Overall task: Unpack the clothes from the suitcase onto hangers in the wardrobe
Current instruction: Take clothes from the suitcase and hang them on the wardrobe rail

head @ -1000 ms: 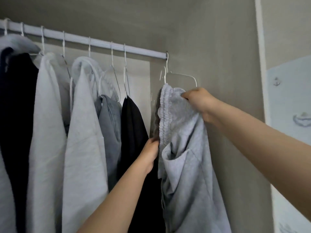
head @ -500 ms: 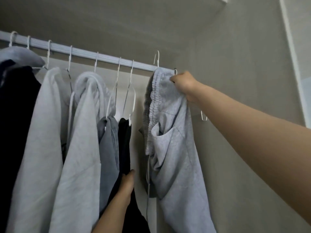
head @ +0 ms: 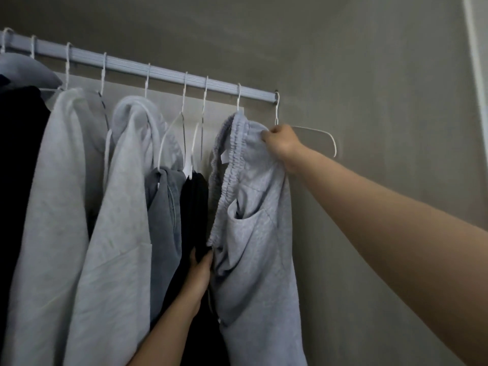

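Light grey sweatpants with an elastic waistband and a side pocket hang near the right end of the white wardrobe rail, their white hanger hook over the rail. My right hand grips the waistband at its top right. My left hand presses between the sweatpants and a black garment, fingers straight against the black cloth. The suitcase is out of view.
An empty white wire hanger hangs at the rail's right end beside the wardrobe's side wall. Left of the sweatpants hang a blue-grey garment, two pale grey hoodies and a dark garment.
The sweatpants' hanger hook, lifted up beside the rail half a second ago, now sits over it. My left hand moved up between the black garment and the sweatpants.
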{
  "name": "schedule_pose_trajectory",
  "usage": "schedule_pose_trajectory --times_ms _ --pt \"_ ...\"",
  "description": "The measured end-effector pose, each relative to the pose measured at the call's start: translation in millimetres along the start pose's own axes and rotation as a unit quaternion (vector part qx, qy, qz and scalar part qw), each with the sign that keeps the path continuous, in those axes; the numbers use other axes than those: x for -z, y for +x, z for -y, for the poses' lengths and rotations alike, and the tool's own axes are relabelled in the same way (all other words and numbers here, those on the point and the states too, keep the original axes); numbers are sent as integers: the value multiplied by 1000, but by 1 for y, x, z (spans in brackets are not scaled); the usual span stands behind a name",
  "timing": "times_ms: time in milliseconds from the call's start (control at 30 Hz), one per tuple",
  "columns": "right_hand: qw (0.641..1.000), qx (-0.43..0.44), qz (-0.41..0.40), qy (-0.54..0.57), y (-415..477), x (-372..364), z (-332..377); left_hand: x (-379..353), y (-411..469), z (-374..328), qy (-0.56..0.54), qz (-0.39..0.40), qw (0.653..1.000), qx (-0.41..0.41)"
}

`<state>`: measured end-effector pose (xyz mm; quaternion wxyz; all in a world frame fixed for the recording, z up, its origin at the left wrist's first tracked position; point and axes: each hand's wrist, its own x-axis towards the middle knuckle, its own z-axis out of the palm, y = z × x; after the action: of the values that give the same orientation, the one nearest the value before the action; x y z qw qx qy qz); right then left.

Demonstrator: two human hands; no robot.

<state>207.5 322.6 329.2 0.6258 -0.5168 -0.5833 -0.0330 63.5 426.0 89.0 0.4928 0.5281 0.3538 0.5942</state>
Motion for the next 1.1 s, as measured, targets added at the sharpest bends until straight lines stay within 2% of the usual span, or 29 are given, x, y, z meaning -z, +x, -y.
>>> schedule_pose_trajectory --times_ms 167,300,433,600,700,867,1000,1100 --pt "1000 30 5 10 -63 6 -24 -11 -32 7 67 39 996 -52" --pt "997 -33 55 -39 -144 12 -61 -11 -69 19 52 71 996 -26" --pt "989 -81 113 -41 -230 29 -97 -6 -134 30 40 52 992 -111" --pt "973 -176 144 -37 -351 65 -150 -6 -230 84 122 32 981 -146" --pt "957 -230 174 -37 -435 88 -184 -7 -295 133 163 57 978 -115" --pt "913 -329 238 -41 -567 136 -226 -12 -399 212 213 112 971 10" --pt "862 -425 268 -71 -678 194 -267 -28 -488 278 250 172 947 105" --pt "809 -512 268 -107 -753 239 -301 -48 -541 325 260 220 918 202"
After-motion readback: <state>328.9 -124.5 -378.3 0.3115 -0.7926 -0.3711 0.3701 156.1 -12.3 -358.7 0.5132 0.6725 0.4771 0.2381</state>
